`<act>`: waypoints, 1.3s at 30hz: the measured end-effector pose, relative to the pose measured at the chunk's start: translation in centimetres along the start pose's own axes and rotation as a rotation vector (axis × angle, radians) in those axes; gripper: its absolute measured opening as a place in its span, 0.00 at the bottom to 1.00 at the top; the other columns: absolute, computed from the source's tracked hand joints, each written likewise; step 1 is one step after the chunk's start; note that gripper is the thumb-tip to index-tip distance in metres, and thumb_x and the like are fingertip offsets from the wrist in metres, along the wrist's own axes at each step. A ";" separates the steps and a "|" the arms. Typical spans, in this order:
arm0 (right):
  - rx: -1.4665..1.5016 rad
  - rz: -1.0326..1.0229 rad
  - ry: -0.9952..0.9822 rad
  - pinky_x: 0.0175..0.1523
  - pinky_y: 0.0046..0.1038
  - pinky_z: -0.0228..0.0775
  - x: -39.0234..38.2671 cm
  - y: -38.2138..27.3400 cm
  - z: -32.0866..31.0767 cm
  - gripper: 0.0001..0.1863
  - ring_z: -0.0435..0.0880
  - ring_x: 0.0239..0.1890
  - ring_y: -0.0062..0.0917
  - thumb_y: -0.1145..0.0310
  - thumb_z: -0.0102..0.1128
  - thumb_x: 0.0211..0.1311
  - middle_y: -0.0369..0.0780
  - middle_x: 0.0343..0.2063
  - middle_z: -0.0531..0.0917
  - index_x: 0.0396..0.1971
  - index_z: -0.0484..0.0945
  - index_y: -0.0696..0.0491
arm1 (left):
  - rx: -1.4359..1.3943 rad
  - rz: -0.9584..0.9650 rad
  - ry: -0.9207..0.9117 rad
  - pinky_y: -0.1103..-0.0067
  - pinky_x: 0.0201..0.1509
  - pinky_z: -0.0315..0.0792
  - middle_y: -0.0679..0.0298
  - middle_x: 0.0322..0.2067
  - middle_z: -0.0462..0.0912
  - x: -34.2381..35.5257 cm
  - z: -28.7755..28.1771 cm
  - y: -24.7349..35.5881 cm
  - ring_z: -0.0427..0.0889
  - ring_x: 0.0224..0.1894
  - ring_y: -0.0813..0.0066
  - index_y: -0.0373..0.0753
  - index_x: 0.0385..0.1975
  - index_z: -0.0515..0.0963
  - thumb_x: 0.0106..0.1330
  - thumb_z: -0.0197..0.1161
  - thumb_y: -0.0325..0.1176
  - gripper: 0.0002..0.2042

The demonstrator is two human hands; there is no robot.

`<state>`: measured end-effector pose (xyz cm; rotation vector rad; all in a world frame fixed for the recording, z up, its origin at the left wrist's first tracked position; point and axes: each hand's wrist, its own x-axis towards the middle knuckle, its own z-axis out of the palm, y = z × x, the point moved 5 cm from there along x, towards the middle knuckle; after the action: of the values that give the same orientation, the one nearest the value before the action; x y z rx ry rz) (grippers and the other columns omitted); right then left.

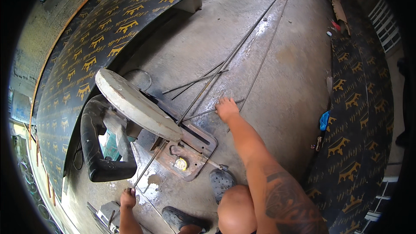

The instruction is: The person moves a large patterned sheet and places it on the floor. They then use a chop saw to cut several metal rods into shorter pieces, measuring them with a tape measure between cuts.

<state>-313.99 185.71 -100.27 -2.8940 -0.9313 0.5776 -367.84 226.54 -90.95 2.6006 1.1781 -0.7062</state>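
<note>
A cut-off saw with a pale round blade guard [136,104], a black loop handle [89,147] and a rusty base plate [197,164] stands on the floor before me. My left hand [128,198], at the lower left, is closed round a thin steel bar [149,164] that runs up under the guard. Beyond the saw, my right hand [226,109] closes over a short ribbed steel rod [203,113], whose far end sticks out past the fingers. A yellow tape measure [181,164] lies on the base plate. The guard hides the cutting spot.
Long steel bars [255,25] stretch away over the concrete floor, with short rods [190,82] crossing them. Black gold-printed boards lie left [130,13] and right [346,117]. Cut rods [96,216] lie lower left. A blue scrap [324,120] sits by the right board.
</note>
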 end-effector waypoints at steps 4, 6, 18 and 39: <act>0.092 0.066 0.155 0.68 0.40 0.57 -3.2 6.1 1.7 0.16 0.77 0.61 0.30 0.57 0.53 0.73 0.35 0.55 0.84 0.54 0.84 0.41 | -0.061 0.043 0.021 0.53 0.51 0.74 0.38 0.42 0.82 0.1 0.7 0.9 0.80 0.47 0.33 0.32 0.39 0.78 0.77 0.53 0.45 0.19; 0.079 0.126 0.157 0.67 0.40 0.58 -3.8 7.5 0.8 0.16 0.77 0.60 0.30 0.58 0.52 0.73 0.35 0.54 0.84 0.54 0.84 0.41 | -0.062 0.047 0.053 0.52 0.51 0.73 0.38 0.43 0.82 0.0 0.7 0.0 0.80 0.47 0.33 0.32 0.39 0.78 0.78 0.53 0.45 0.19; 0.173 0.427 0.571 0.79 0.46 0.42 -2.7 5.8 -3.9 0.35 0.58 0.74 0.43 0.59 0.67 0.65 0.49 0.68 0.67 0.69 0.67 0.54 | 0.047 -0.017 0.011 0.53 0.56 0.74 0.41 0.50 0.82 1.4 2.5 -1.9 0.81 0.51 0.36 0.36 0.50 0.80 0.77 0.50 0.51 0.23; 0.392 0.487 -0.358 0.59 0.45 0.70 -38.7 6.6 4.6 0.23 0.79 0.52 0.47 0.55 0.60 0.70 0.51 0.47 0.81 0.52 0.78 0.59 | -0.436 0.150 0.106 0.64 0.49 0.78 0.48 0.44 0.83 -15.2 -2.6 -12.0 0.84 0.44 0.48 0.33 0.51 0.78 0.71 0.65 0.40 0.18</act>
<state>-341.02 157.84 -92.59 -2.6815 -0.0805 1.1843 -384.53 225.51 -80.94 2.3434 1.0143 -0.2473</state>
